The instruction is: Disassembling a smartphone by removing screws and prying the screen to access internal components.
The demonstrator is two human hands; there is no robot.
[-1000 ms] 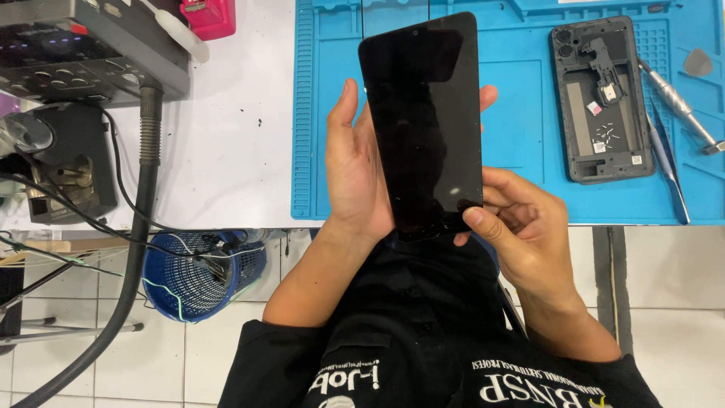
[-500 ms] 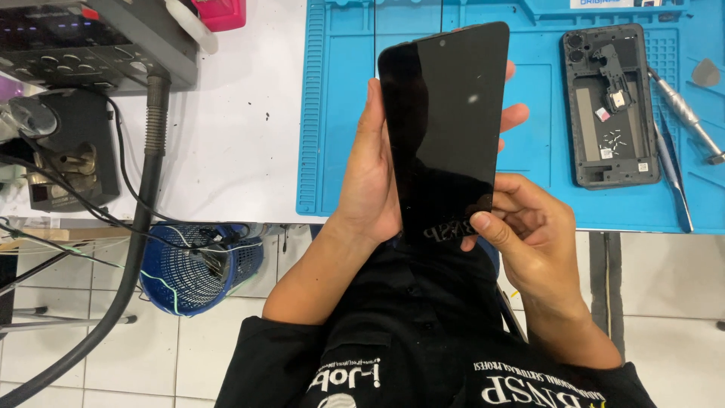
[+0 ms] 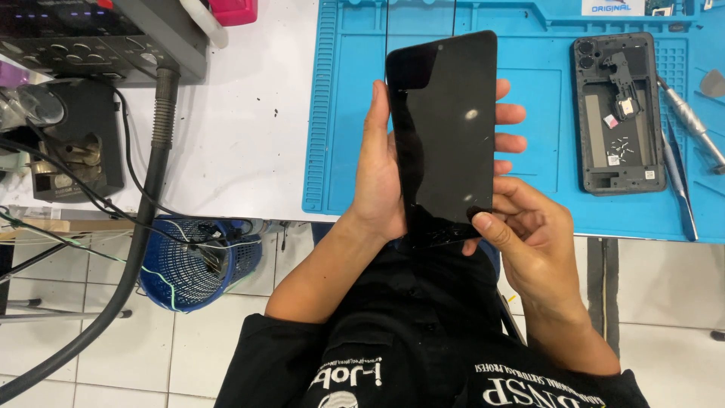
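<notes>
Left hand: your left hand [image 3: 381, 177] cradles the phone screen [image 3: 445, 140] from behind — thumb along its left edge, fingers [image 3: 510, 115] wrapped round and showing past the right edge, closed on it.
Right hand: your right hand [image 3: 529, 234] is curled at the lower right corner, thumb tip pressed on the glass there, the other fingers folded behind; it pinches that corner.
Phone screen: a black glass panel held upright above the near edge of the tabletop, over the blue mat [image 3: 529, 204], face toward you; the bottom edge looks cracked.
Phone frame: a dark opened phone frame [image 3: 618, 113] lies flat on the mat, well to the right of the screen.
Tools: tweezers [image 3: 678, 177] and a metal screwdriver [image 3: 687, 117] lie just right of the frame.
Left side: a grey hose [image 3: 155, 174] hangs over the white tabletop [image 3: 242, 128]; a blue wire basket [image 3: 198, 261] sits on the floor below.
</notes>
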